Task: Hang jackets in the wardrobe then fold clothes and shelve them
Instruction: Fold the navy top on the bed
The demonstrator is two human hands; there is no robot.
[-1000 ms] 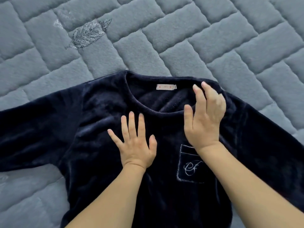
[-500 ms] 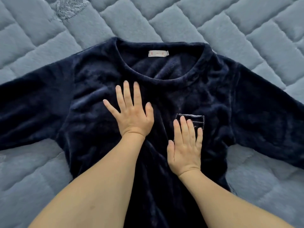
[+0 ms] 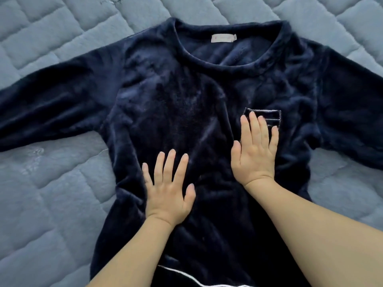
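Spread flat, front side up, a dark navy fleece top (image 3: 186, 104) lies on a grey quilted bed cover (image 3: 51, 193). Its neck points to the far side, and a pale label (image 3: 223, 38) shows inside the collar. Both sleeves reach out sideways: the left sleeve (image 3: 51, 104) runs to the left edge of the view, and the right sleeve (image 3: 348, 112) runs off to the right.

Both hands lie palm down on the chest of the top, with fingers straight and holding nothing. The left hand (image 3: 167, 189) rests near the middle of the body, a little to the left, its fingers fanned apart. The right hand (image 3: 256, 150) rests farther away and to the right, its fingers close together. Its fingertips (image 3: 252, 117) lie over a small chest pocket (image 3: 269, 117) edged in pale stitching, and most of the pocket is hidden beneath the hand. The fabric shows soft creases around both hands. A thin white line (image 3: 180, 273) crosses the cloth at the near edge, between the forearms.
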